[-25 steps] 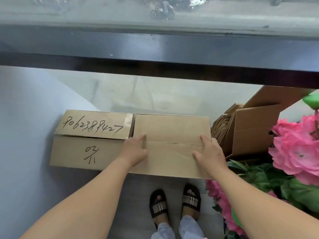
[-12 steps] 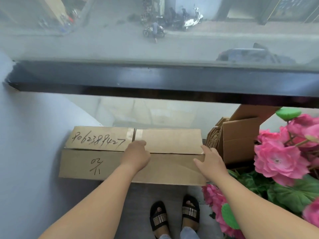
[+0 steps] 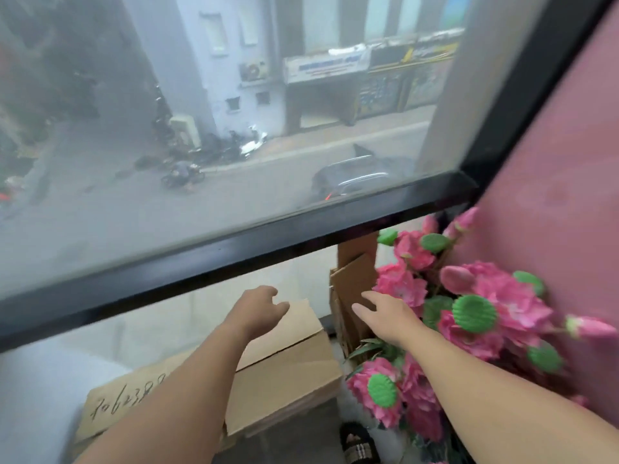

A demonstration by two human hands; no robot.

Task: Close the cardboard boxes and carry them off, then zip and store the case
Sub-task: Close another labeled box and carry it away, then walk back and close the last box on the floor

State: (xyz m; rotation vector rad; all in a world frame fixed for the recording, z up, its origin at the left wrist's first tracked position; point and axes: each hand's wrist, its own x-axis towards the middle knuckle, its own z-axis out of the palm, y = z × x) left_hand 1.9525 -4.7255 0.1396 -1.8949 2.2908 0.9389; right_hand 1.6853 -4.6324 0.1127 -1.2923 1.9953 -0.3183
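A sandalled foot point(image 3: 360, 443) stands at the bottom edge on a narrow strip of floor, hemmed by a pale grey surface point(image 3: 37, 396) on the left and pink artificial flowers point(image 3: 469, 316) crowding in from the right. Just beyond the foot lies the closed cardboard box point(image 3: 284, 373), its flaps folded flat with a seam running across the top; a handwritten number shows on its left flap, partly hidden by the left forearm. What it holds cannot be seen. To the right of the box, between it and the flowers, a second cardboard box point(image 3: 351, 286) stands on end with flattened cardboard sheets upright inside it.

Both arms reach forward over the closed box. The left hand point(image 3: 258, 306) hovers above the box's far edge, fingers loosely curled and holding nothing. The right hand point(image 3: 385, 313) is stretched toward the upright box, fingers spread apart and nearly straight, gripping nothing; whether the fingertips touch the cardboard cannot be told.

Behind the boxes a black window frame point(image 3: 234, 249) runs slantwise, with a street beyond the glass and a pink wall point(image 3: 552, 162) at right
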